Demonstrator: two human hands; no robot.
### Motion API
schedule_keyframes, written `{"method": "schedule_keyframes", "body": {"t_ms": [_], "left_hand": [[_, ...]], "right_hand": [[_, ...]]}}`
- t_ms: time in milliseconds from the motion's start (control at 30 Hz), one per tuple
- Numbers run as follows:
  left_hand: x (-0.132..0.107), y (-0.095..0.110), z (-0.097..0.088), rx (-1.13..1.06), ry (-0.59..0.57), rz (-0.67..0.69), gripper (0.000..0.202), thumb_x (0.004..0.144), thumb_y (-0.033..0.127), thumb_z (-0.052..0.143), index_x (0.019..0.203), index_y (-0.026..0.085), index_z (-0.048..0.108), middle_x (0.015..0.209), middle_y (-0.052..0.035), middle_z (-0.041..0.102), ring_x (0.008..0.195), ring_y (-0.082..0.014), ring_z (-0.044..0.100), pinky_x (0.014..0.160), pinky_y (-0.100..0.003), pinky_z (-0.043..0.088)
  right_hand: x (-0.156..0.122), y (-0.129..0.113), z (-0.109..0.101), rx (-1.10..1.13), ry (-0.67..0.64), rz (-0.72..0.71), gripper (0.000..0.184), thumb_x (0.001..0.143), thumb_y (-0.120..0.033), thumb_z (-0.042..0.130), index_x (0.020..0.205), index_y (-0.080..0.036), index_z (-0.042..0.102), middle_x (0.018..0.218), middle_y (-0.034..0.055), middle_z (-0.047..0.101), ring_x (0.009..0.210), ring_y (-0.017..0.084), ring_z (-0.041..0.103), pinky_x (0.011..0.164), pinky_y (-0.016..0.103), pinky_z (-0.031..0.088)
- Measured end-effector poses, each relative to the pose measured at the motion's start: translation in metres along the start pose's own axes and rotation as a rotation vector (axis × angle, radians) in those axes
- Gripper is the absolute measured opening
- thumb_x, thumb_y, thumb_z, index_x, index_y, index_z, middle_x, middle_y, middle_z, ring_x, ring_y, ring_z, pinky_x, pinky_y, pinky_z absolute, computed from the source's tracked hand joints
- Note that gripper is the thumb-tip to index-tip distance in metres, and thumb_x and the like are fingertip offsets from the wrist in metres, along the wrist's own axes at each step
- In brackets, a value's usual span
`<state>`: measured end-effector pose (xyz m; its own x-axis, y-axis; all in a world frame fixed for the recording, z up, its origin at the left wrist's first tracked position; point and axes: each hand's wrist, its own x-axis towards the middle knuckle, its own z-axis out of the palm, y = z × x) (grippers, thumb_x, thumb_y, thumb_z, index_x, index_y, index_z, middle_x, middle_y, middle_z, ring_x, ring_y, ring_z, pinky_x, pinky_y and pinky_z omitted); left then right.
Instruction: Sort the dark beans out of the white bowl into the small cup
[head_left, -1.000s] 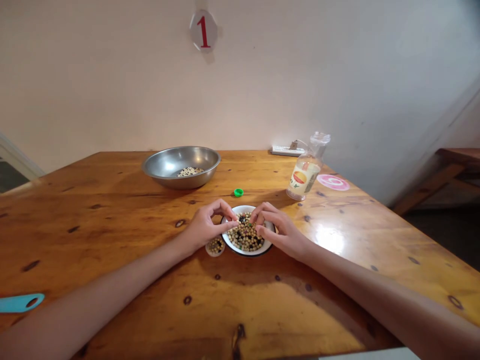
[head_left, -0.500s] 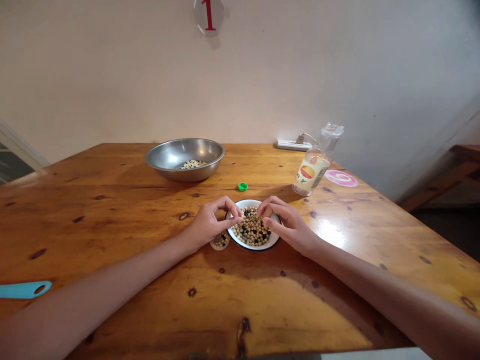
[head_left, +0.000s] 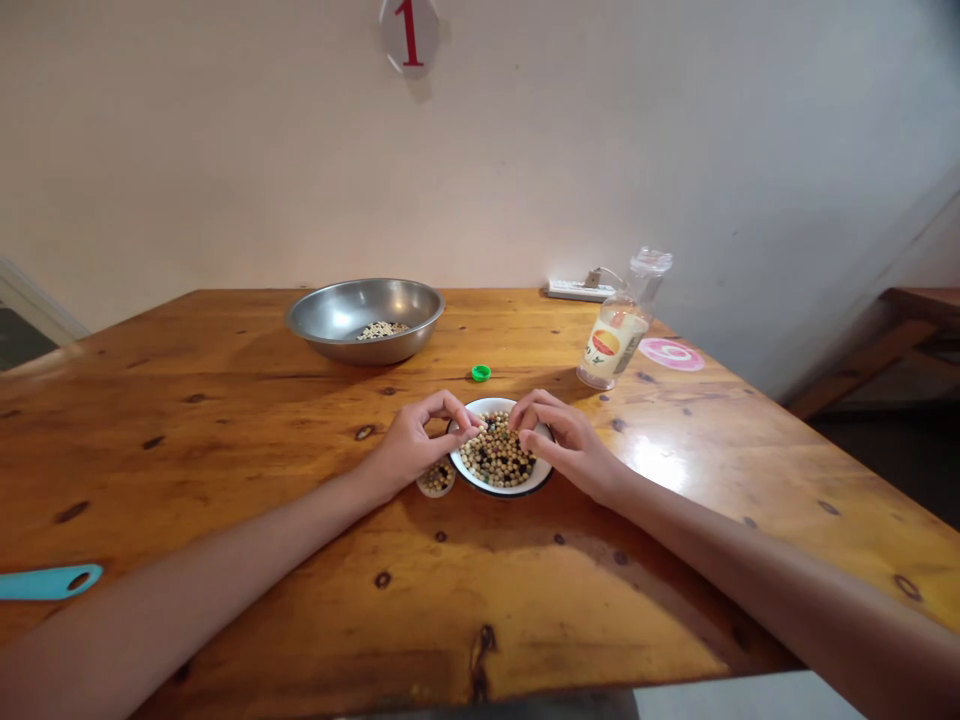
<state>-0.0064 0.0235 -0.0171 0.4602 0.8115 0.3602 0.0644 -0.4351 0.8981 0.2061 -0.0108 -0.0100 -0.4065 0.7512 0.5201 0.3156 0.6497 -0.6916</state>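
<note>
A white bowl (head_left: 491, 405) with a dark rim holds a mix of pale and black beans (head_left: 496, 455). Over its left side is my left hand (head_left: 426, 440), thumb and index finger brought together in a pinch; whatever lies between the tips is too small to make out. My right hand (head_left: 566, 440) is at the right side of the bowl, its fingers bent towards the thumb above the beans, and their tips hide anything held. Beside the bowl, partly under my left hand, sits a small round container (head_left: 437, 480) of similar beans.
Behind the bowl lies a green cap (head_left: 481, 373). A steel basin (head_left: 360, 345) with some beans stands back left, and a clear labelled bottle (head_left: 611, 345) back right. A power strip (head_left: 581, 290) is by the wall. A blue handle (head_left: 49, 582) enters at left.
The view has shifted slightly, moving the table things a little to the left. Both hands stay over the bowl with nearly the same finger positions.
</note>
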Motion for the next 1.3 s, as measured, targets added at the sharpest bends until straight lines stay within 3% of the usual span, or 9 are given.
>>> {"method": "schedule_keyframes", "body": {"t_ms": [600, 833, 1300], "left_hand": [[-0.0024, 0.0002, 0.0015, 0.054, 0.032, 0.031, 0.02, 0.076, 0.03, 0.067, 0.072, 0.015, 0.055, 0.08, -0.0045, 0.067, 0.081, -0.0163, 0.064, 0.08, -0.031, 0.049], [-0.0029, 0.0039, 0.0012, 0.108, 0.041, 0.041, 0.017, 0.074, 0.028, 0.068, 0.072, 0.015, 0.057, 0.078, -0.0038, 0.066, 0.075, -0.0149, 0.061, 0.072, -0.027, 0.048], [-0.0025, 0.0033, -0.0025, 0.323, 0.048, 0.092, 0.012, 0.076, 0.028, 0.067, 0.078, 0.017, 0.065, 0.084, -0.0034, 0.068, 0.08, -0.0171, 0.062, 0.08, -0.029, 0.046]], "right_hand": [[0.0004, -0.0013, 0.0006, 0.011, 0.016, 0.013, 0.029, 0.089, -0.032, 0.049, 0.064, -0.018, 0.05, 0.08, 0.0047, 0.057, 0.081, 0.017, 0.055, 0.075, 0.031, 0.044], [0.0008, -0.0002, 0.0004, -0.001, 0.007, 0.008, 0.025, 0.088, -0.026, 0.049, 0.065, -0.018, 0.051, 0.081, 0.0048, 0.057, 0.081, 0.016, 0.055, 0.075, 0.03, 0.043], [0.0007, -0.0003, -0.0005, 0.003, -0.006, -0.008, 0.025, 0.091, -0.027, 0.049, 0.069, -0.018, 0.055, 0.081, 0.0044, 0.058, 0.084, 0.016, 0.055, 0.078, 0.029, 0.043]]}}
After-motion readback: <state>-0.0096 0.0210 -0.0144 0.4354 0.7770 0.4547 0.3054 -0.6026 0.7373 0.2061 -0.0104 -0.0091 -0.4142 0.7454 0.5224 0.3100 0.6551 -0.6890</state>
